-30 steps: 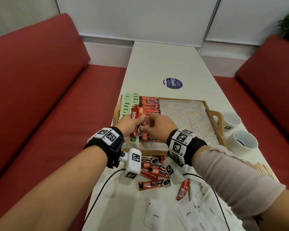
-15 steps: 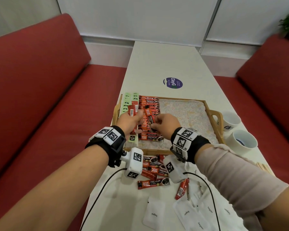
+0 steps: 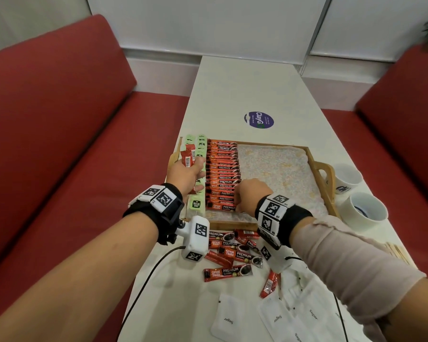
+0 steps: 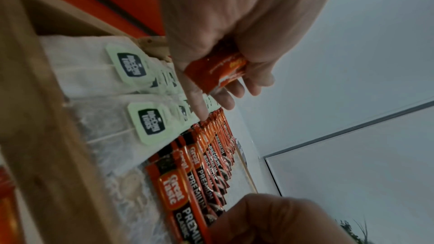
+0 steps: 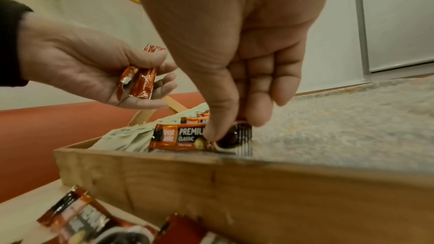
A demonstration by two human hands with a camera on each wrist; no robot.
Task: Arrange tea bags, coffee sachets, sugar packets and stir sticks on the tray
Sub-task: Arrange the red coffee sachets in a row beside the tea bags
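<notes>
A wooden tray (image 3: 314, 156) holds a column of green-tagged tea bags (image 3: 201, 144) on its left and a long row of red coffee sachets (image 3: 223, 169) beside them. My left hand (image 3: 195, 166) hovers over the tea bags and grips a few coffee sachets (image 3: 187, 157) upright, also seen in the left wrist view (image 4: 216, 70). My right hand (image 3: 237, 203) is down at the near end of the row. Its thumb and fingers pinch the right end of the nearest sachet (image 5: 183, 136), which lies flat on the tray liner.
Loose coffee sachets (image 3: 232, 253) lie on the white table just in front of the tray, with white sugar packets (image 3: 282, 317) nearer me. Wooden stir sticks (image 3: 398, 253) lie at the right edge. Two white cups (image 3: 366, 211) stand right of the tray. Red benches flank the table.
My right hand took one sachet from the bundle and lowered it to the near end of the row. My left hand drew away to the far left with the remaining sachets.
</notes>
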